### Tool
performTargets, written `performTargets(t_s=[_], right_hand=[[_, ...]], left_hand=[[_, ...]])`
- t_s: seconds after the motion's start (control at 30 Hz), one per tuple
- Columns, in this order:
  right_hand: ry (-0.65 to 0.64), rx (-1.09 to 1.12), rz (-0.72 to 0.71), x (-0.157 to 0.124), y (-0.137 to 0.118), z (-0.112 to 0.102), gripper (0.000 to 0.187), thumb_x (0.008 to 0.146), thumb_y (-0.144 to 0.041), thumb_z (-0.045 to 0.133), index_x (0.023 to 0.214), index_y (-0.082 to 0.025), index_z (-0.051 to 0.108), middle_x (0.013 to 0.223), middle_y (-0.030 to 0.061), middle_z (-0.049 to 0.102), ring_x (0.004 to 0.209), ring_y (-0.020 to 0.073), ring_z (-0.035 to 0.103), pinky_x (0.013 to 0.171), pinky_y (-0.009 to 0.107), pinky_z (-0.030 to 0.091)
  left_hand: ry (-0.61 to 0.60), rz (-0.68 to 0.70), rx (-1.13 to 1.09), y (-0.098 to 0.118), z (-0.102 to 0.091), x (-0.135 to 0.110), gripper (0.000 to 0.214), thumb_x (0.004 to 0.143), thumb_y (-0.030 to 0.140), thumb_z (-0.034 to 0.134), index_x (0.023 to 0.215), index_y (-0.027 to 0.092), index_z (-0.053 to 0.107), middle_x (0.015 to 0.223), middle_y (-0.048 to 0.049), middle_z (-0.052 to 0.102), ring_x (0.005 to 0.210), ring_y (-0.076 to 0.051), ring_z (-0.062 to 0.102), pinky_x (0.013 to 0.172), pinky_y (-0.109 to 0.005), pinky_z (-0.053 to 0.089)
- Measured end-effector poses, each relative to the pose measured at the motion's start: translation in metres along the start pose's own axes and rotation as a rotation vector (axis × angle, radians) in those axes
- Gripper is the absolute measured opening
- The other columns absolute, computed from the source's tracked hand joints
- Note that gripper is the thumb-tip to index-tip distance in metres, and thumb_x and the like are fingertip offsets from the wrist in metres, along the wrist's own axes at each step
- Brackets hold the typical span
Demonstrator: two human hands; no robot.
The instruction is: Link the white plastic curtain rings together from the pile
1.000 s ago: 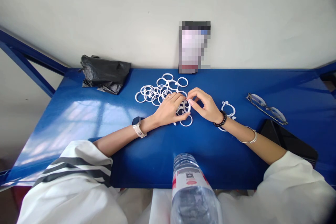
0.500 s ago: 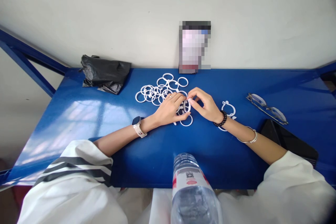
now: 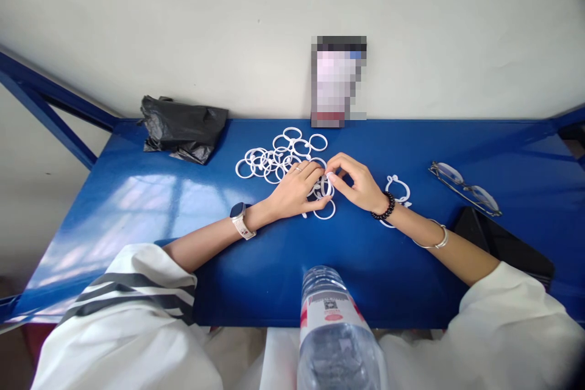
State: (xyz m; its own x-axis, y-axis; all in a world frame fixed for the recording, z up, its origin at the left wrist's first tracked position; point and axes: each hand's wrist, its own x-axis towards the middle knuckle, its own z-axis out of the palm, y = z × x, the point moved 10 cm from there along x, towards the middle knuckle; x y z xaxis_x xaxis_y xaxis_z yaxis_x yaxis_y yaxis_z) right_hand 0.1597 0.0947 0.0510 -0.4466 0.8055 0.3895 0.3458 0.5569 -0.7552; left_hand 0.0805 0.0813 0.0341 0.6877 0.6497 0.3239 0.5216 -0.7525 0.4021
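Note:
My left hand (image 3: 295,192) and my right hand (image 3: 359,183) meet at the middle of the blue table (image 3: 137,195). Both pinch the same white plastic ring (image 3: 325,186), fingers curled round it. A pile of several loose white rings (image 3: 278,155) lies just behind my left hand. One more ring (image 3: 325,212) lies flat below my fingers. A small cluster of white rings (image 3: 397,190) sits to the right of my right wrist.
A crumpled black plastic bag (image 3: 183,128) lies at the back left. Spectacles (image 3: 464,189) and a dark flat case (image 3: 503,247) sit at the right. A clear water bottle (image 3: 336,332) stands at the front edge. A blurred card (image 3: 338,82) leans on the wall.

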Motion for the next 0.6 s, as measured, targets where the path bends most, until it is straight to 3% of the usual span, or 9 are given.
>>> performTargets(t_s=[0.6], right_hand=[[-0.012, 0.002, 0.007, -0.0006, 0.002, 0.0014, 0.016, 0.096, -0.031, 0.048, 0.088, -0.02, 0.056, 0.085, 0.0036, 0.059, 0.074, 0.0142, 0.057, 0.062, 0.026, 0.049]], left_hand=[[0.018, 0.027, 0.016, 0.0022, -0.0011, -0.0006, 0.04, 0.09, 0.045, 0.052, 0.112, 0.011, 0.054, 0.112, -0.015, 0.061, 0.103, -0.028, 0.057, 0.091, -0.041, 0.046]])
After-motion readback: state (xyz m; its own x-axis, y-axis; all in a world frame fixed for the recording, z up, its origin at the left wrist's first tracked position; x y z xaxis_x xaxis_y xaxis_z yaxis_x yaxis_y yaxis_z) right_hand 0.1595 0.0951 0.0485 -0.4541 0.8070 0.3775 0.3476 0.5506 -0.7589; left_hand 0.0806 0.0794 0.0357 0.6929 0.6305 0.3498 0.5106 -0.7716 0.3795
